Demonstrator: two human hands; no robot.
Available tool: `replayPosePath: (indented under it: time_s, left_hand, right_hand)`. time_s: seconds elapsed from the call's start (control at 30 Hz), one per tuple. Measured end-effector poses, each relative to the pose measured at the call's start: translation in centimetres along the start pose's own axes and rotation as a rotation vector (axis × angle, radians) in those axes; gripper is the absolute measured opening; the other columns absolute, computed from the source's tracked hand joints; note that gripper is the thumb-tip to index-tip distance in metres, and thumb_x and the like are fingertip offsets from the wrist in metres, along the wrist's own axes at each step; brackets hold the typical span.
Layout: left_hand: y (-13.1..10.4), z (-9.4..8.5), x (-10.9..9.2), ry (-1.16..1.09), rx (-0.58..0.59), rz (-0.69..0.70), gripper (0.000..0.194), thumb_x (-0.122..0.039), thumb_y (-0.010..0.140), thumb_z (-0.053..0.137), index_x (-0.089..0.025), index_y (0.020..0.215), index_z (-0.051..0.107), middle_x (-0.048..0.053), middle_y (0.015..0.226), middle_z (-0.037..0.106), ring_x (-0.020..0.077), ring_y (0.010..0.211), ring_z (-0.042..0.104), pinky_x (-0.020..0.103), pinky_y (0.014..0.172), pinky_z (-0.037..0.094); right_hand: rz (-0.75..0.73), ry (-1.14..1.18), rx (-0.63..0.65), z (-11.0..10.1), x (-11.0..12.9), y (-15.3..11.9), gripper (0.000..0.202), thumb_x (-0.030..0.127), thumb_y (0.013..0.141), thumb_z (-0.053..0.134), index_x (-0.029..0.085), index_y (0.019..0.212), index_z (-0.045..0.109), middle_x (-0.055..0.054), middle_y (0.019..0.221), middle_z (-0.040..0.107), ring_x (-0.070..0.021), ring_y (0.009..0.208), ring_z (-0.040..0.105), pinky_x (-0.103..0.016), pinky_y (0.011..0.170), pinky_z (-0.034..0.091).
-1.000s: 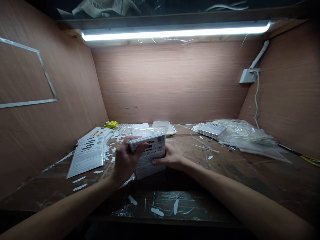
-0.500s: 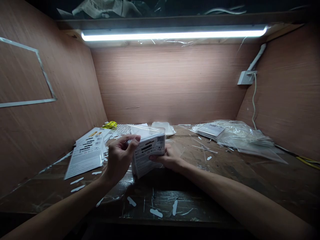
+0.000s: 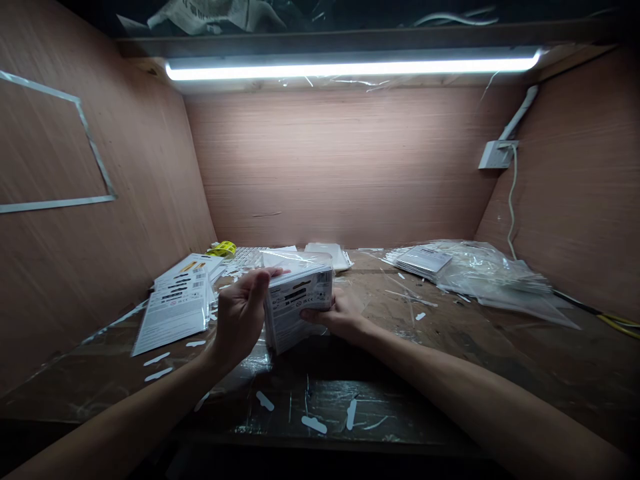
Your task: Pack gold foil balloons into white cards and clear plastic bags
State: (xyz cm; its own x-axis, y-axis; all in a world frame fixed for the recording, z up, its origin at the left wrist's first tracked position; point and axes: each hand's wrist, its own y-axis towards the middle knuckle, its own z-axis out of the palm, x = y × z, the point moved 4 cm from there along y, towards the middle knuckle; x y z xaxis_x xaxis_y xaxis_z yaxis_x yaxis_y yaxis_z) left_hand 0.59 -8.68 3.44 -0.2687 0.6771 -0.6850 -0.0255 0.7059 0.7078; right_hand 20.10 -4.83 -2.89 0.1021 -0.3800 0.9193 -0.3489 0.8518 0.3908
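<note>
A stack of printed packaging cards (image 3: 295,323) stands on edge, slightly tilted, between my two hands above the bench. My left hand (image 3: 243,307) grips its left side, thumb at the upper left corner and fingers behind. Around the lower right side closes my right hand (image 3: 337,313), its thumb across the front card and its other fingers hidden behind. The front card bears dark printing, a barcode and a hanging slot. Clear plastic (image 3: 320,257) shows behind the top of the stack. To the left lies a fanned pile of similar cards (image 3: 175,317).
White slot-shaped paper scraps (image 3: 314,425) litter the bench (image 3: 400,407). A yellow tape roll (image 3: 223,249) lies at the back left. At the back right are a card stack (image 3: 425,261) and a clear plastic bag (image 3: 500,277). A light tube (image 3: 350,69) hangs overhead.
My left thumb has shifted from the front face of the card stack to its upper left corner. My right hand keeps its hold, and the stack stays in nearly the same place.
</note>
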Motion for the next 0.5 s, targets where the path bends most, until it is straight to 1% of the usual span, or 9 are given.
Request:
replayPosePath:
  time_s: [0.07,0.17,0.23,0.3,0.37,0.43,0.5]
  left_hand:
    - [-0.1,0.0,0.1,-0.037,-0.002,-0.025,0.048,-0.052,0.103,0.045,-0.020,0.106,0.080,0.009,0.109,0.078,0.0243,0.101,0.072,0.035,0.083,0.057]
    - [-0.2,-0.2,0.0,-0.033,-0.008,-0.013,0.049,-0.052,0.103,0.043,-0.021,0.107,0.080,0.009,0.109,0.078,0.0251,0.102,0.072,0.036,0.082,0.057]
    - [-0.2,-0.4,-0.5,-0.031,0.011,0.043,0.048,-0.053,0.103,0.044,-0.022,0.107,0.080,0.009,0.114,0.077,0.0261,0.108,0.070,0.038,0.088,0.056]
    - [-0.1,-0.6,-1.2,0.008,0.041,0.124,0.044,-0.053,0.101,0.049,-0.023,0.106,0.080,0.008,0.120,0.075,0.0269,0.114,0.068,0.041,0.098,0.054]
    - [-0.1,-0.8,-1.6,0.066,0.058,0.176,0.041,-0.053,0.100,0.053,-0.023,0.105,0.080,0.008,0.118,0.075,0.0267,0.114,0.068,0.043,0.103,0.051]
    - [-0.1,-1.1,-1.5,0.091,0.071,0.181,0.046,-0.057,0.099,0.051,-0.022,0.105,0.080,0.009,0.112,0.077,0.0266,0.109,0.069,0.043,0.100,0.052]
    - [-0.1,-1.4,-1.4,0.098,0.087,0.189,0.053,-0.063,0.097,0.050,-0.020,0.106,0.079,0.010,0.108,0.077,0.0269,0.104,0.070,0.041,0.091,0.056]
  right_hand:
    - [-0.005,0.007,0.006,0.0,-0.1,0.0,0.042,0.038,0.066,0.090,0.016,0.100,0.077,-0.009,0.104,0.078,-0.0261,0.094,0.073,-0.046,0.092,0.057]
    - [-0.014,0.003,0.022,0.0,-0.1,0.1,0.041,0.038,0.068,0.089,0.016,0.101,0.077,-0.008,0.103,0.078,-0.0259,0.094,0.073,-0.047,0.093,0.056]
    - [-0.013,-0.001,0.020,0.0,0.0,0.1,0.040,0.039,0.068,0.088,0.017,0.100,0.077,-0.008,0.102,0.078,-0.0256,0.093,0.073,-0.047,0.093,0.056]
    - [-0.011,-0.007,0.007,0.0,0.0,0.1,0.039,0.038,0.068,0.088,0.017,0.098,0.077,-0.008,0.102,0.078,-0.0255,0.092,0.073,-0.047,0.093,0.056]
    - [-0.007,-0.015,0.003,0.0,0.1,0.1,0.038,0.038,0.067,0.089,0.017,0.097,0.078,-0.008,0.102,0.078,-0.0258,0.092,0.073,-0.047,0.092,0.057]
    - [-0.001,-0.035,0.014,0.0,0.2,0.0,0.036,0.037,0.067,0.088,0.017,0.095,0.078,-0.008,0.102,0.078,-0.0263,0.093,0.073,-0.047,0.091,0.057]
    - [0.006,-0.056,0.020,0.0,0.3,0.0,0.037,0.038,0.068,0.088,0.017,0.097,0.078,-0.008,0.103,0.078,-0.0267,0.095,0.073,-0.047,0.092,0.057]
